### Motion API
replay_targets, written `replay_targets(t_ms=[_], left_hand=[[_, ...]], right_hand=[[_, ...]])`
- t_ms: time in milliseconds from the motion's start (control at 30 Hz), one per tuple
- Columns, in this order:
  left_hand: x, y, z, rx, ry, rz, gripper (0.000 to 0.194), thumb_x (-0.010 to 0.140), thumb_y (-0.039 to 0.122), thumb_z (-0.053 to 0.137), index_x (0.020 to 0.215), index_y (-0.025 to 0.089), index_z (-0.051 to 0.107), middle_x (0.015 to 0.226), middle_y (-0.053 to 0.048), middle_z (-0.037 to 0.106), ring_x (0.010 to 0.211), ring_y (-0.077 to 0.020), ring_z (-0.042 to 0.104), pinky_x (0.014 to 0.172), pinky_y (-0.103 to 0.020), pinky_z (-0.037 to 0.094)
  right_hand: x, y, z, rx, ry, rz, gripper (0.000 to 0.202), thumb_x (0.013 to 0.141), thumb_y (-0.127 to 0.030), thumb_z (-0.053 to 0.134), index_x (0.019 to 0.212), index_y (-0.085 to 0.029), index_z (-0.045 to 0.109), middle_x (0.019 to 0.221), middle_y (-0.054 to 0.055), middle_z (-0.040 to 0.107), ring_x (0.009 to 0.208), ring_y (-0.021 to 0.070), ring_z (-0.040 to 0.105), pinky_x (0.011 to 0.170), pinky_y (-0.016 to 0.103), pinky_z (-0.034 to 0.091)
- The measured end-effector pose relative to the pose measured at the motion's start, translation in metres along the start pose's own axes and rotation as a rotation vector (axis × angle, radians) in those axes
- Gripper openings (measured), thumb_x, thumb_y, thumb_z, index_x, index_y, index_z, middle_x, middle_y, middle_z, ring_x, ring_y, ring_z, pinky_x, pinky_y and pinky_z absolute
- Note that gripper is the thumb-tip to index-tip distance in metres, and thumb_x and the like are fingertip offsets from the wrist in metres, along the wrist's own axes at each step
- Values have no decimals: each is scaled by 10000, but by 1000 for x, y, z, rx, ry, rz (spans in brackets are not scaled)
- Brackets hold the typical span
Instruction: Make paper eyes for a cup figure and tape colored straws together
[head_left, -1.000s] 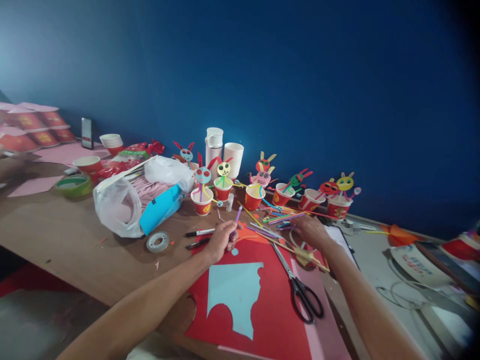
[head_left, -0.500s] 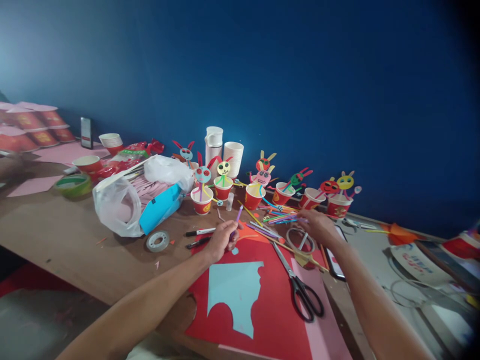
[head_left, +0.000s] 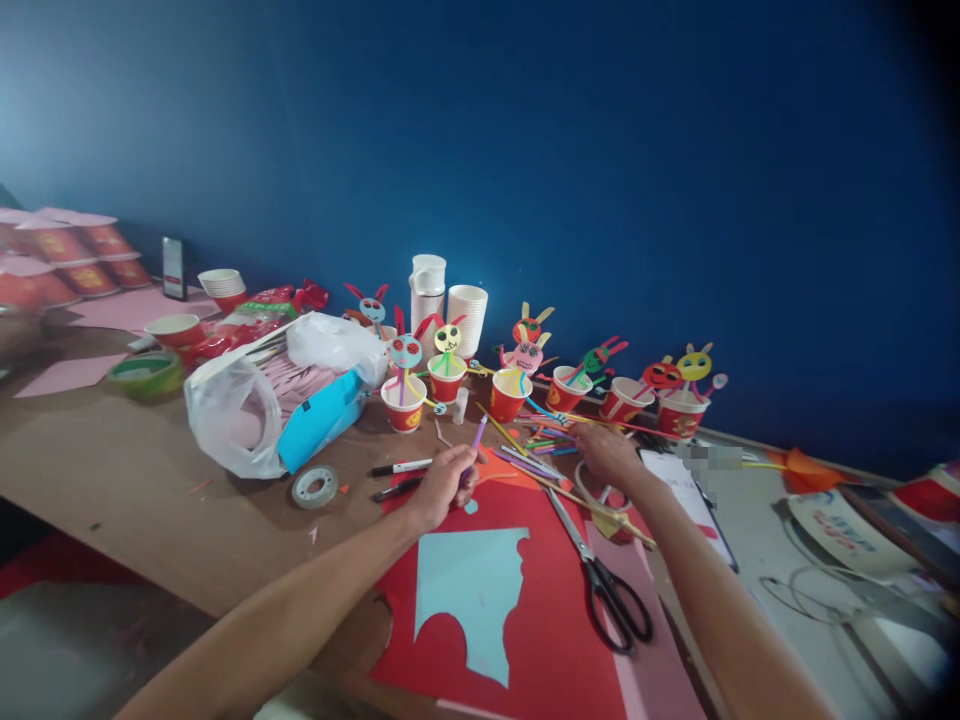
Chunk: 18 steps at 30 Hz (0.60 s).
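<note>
At far left, red cups (head_left: 91, 278) stood upside down in tiers, with pink sheets laid between and on them. Near the upright phone (head_left: 173, 268) stood a nested stack of paper cups (head_left: 223, 287), and just in front of it a single paper cup (head_left: 174, 329), mouth up. A red packet (head_left: 251, 313) lay behind a white plastic bag (head_left: 335, 343), which was stuffed with pink slips (head_left: 289, 378); a blue piece (head_left: 322, 422) leaned at its right side.

Next came a red cup (head_left: 404, 408) bearing a blue-faced figure with red ears, its purple straw legs set inside. The left hand (head_left: 444, 487) pinched a purple straw (head_left: 479, 434) between thumb and fingers, pointing up and away over the table edge of some red paper (head_left: 559, 630). Beyond stood a cup (head_left: 448, 382) with a yellow-faced figure on green straws, and a tall nested stack of white cups (head_left: 468, 318) beside a white flask (head_left: 428, 290).

Farther right, another cup (head_left: 510, 402) held a pink-faced figure. The right hand (head_left: 609, 456) reached low to loose straws (head_left: 550, 440); its fingertips were hidden, so its grip could not be told. Behind it, a cup (head_left: 568, 392) held a green-faced figure, and the rightmost of the row (head_left: 681, 415) a yellow-faced one.
</note>
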<state>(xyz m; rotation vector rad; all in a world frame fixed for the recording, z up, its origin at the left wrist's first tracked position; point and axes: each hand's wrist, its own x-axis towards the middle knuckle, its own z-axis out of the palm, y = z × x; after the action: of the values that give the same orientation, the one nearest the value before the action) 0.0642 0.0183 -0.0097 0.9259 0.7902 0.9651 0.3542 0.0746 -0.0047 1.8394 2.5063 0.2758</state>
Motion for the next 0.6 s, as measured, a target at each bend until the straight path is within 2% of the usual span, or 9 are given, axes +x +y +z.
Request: replay_targets(t_ms=[133, 267, 367, 500, 600], left_hand=[[1, -3, 2, 7, -9, -15, 218, 769, 371, 504, 768, 153, 500, 483, 80, 381, 317, -26, 279, 324, -155, 192], [1, -3, 2, 14, 2, -4, 234, 767, 393, 508, 745, 160, 486, 480, 80, 384, 312, -31, 283, 323, -162, 206], [0, -1, 3, 41, -5, 2, 245, 776, 397, 502, 732, 157, 492, 483, 77, 385, 318, -31, 291, 329, -166, 221], [-2, 5, 4, 71, -6, 32, 235, 796, 379, 481, 773, 148, 517, 488, 72, 394, 331, -33, 308, 339, -165, 222], [-4, 8, 5, 91, 6, 45, 225, 801, 366, 478, 787, 145, 521, 495, 68, 402, 339, -34, 308, 344, -166, 214]], right_hand=[[-20, -13, -11, 29, 30, -107, 312, 807, -159, 453, 1091, -168, 579, 1119, 106, 610, 1095, 226, 501, 945, 352, 310], [-40, -14, -21, 85, 130, -194, 321, 810, -147, 433, 1086, -208, 584, 1110, 64, 620, 1094, 214, 498, 943, 349, 307], [-50, 3, -24, 48, 180, -112, 268, 840, -179, 412, 1041, -184, 590, 1071, 83, 635, 1023, 222, 540, 869, 337, 343], [-55, 28, -26, -40, 168, 62, 238, 862, -222, 405, 1003, -183, 592, 916, 80, 675, 875, 222, 599, 809, 328, 349], [-52, 26, -26, -34, 145, 79, 242, 867, -255, 411, 1027, -199, 583, 887, 64, 679, 840, 212, 607, 771, 313, 351]])
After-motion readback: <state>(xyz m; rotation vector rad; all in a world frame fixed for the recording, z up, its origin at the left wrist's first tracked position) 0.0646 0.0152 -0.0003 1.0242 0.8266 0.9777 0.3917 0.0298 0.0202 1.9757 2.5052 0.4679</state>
